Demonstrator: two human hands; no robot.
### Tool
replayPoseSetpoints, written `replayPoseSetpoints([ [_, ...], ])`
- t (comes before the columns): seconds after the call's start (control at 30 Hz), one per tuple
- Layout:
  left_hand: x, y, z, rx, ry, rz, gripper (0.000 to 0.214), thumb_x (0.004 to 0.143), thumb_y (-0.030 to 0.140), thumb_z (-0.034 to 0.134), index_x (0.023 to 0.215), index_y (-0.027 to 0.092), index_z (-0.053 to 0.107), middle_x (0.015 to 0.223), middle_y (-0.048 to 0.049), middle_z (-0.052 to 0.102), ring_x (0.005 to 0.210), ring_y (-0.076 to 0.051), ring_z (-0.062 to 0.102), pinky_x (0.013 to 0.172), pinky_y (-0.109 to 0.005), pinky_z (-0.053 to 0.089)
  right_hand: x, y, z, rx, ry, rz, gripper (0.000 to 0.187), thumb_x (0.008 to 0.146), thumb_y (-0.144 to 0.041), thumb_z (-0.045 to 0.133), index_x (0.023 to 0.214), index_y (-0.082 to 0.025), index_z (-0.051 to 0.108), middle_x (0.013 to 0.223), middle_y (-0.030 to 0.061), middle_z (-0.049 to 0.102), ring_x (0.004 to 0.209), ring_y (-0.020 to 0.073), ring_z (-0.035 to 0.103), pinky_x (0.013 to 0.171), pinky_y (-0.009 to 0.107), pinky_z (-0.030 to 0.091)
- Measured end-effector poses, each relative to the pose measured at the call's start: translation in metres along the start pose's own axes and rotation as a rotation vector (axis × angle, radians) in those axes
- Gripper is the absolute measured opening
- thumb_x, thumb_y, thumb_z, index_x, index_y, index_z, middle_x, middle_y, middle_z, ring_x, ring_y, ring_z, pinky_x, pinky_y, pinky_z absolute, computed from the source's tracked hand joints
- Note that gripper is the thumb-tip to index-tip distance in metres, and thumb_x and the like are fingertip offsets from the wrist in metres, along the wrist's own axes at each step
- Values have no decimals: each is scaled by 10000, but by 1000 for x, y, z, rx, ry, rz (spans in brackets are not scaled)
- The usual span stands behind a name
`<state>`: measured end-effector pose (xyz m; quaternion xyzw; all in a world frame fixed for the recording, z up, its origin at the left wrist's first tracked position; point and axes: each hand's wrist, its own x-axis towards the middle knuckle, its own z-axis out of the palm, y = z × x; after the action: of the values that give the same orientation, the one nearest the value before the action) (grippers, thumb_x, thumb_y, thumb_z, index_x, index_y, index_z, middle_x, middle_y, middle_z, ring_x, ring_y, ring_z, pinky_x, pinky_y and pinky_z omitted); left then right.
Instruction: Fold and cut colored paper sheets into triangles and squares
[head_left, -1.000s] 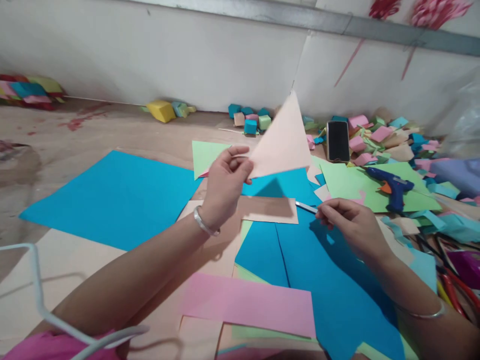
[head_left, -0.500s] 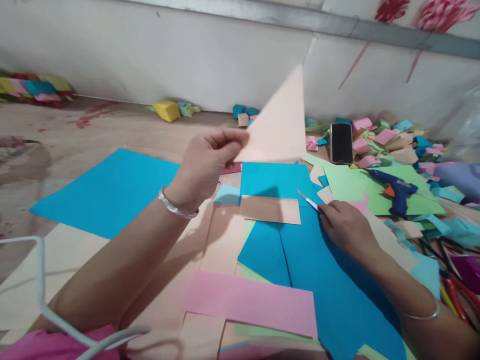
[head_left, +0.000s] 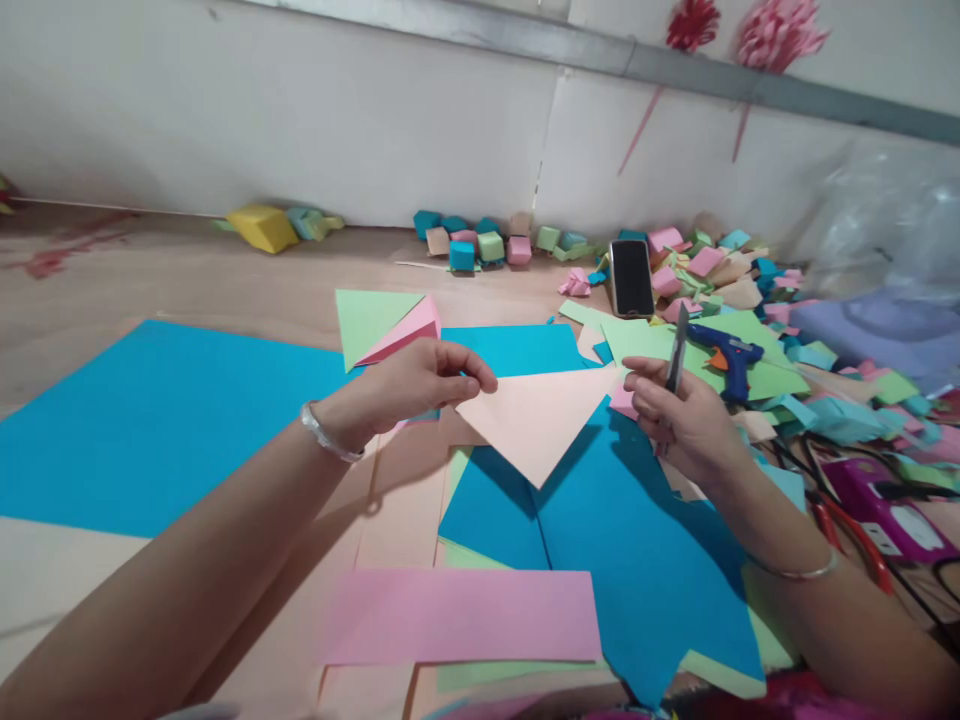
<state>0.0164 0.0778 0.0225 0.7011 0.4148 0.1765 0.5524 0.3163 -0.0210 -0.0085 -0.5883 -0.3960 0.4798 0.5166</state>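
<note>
My left hand (head_left: pixel 431 385) pinches the left corner of a peach paper triangle (head_left: pixel 540 420) between thumb and fingers. The triangle's long edge lies level and its point hangs toward me, above blue paper sheets (head_left: pixel 637 560). A slim craft knife (head_left: pixel 676 350) is held in my right hand (head_left: pixel 679 415), blade pointing up. The thumb and forefinger of that hand are at the triangle's right tip; whether they grip it I cannot tell. A pink paper strip (head_left: pixel 465 615) lies across peach sheets nearer to me. Green and pink folded paper (head_left: pixel 386 320) shows behind my left hand.
A large blue sheet (head_left: pixel 165 420) lies at the left. Right of centre are a phone (head_left: pixel 631 278), a blue glue gun (head_left: pixel 727 358) on green paper, and a heap of coloured paper pieces (head_left: pixel 720 260). Small paper cubes (head_left: pixel 462 256) line the wall. Red-handled pliers (head_left: pixel 855 545) lie near my right forearm.
The peach triangle has come down and turned, its point now toward me. My right hand has lifted from the blue paper to the triangle's right tip, the knife swung upright. The view has shifted right.
</note>
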Motion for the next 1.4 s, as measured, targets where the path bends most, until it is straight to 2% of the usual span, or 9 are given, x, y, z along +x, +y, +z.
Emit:
replayPoseSetpoints([
  [0.1,2,-4,4,-22,-61,-53,137,689,322,760,795,235,774,542,9,517,461,-99,411,422,-211,328,-5,1,0,-63,-70,-41,440,745,-349,747,1155,-217,658,836,-8,540,507,49,330,420,235,208],
  [0.23,5,-10,6,-94,-107,-89,167,725,363,753,827,234,783,605,-13,565,507,-102,446,446,-204,379,-8,0,-3,-271,-96,-129,326,772,-363,724,1054,-199,723,808,13,591,606,92,451,526,250,344],
  [0.4,7,-13,2,-183,-101,-147,276,752,427,758,908,200,787,744,-66,642,604,-108,527,498,-188,439,-5,0,-7,-387,-150,-204,289,774,-383,710,1011,-218,735,1054,68,659,821,166,562,703,298,443],
  [0.63,1,-9,0,-207,-223,-103,476,646,398,841,1081,233,741,829,-68,706,664,-152,613,601,-249,511,-1,6,-7,-272,-102,-24,377,736,-491,739,925,-166,705,578,-46,442,499,81,332,449,239,240],
  [0.83,3,-13,6,-105,-192,-59,216,663,366,798,781,194,742,708,-28,679,647,-170,622,534,-230,476,-2,6,-2,-277,-58,67,381,669,-483,781,839,-170,645,556,-64,427,470,70,337,431,230,233],
  [0.93,7,-17,7,-154,-83,-80,239,641,335,806,809,179,735,774,-51,699,704,-190,639,560,-251,498,-2,5,-1,-329,-66,68,348,676,-454,769,830,-169,639,592,-50,472,485,74,355,448,236,265],
  [1.13,11,-20,15,-437,400,-28,446,595,295,865,973,142,684,726,-10,632,671,-121,606,623,-245,499,-7,6,4,-513,-256,-23,200,732,-360,708,768,-179,630,686,-8,556,619,121,466,560,255,354],
  [1.3,5,-8,30,-491,418,-52,282,663,277,834,867,145,692,643,29,572,551,-61,504,523,-199,417,-12,11,14,-535,-305,-30,183,737,-341,680,705,-181,595,646,-25,511,592,115,418,545,262,311],
  [1.4,1,-2,38,-518,452,-44,258,670,275,832,843,136,701,702,-5,635,629,-93,580,576,-215,468,-12,15,15,-565,-329,-51,206,757,-335,663,659,-181,566,606,-39,437,577,106,362,531,262,273],
])
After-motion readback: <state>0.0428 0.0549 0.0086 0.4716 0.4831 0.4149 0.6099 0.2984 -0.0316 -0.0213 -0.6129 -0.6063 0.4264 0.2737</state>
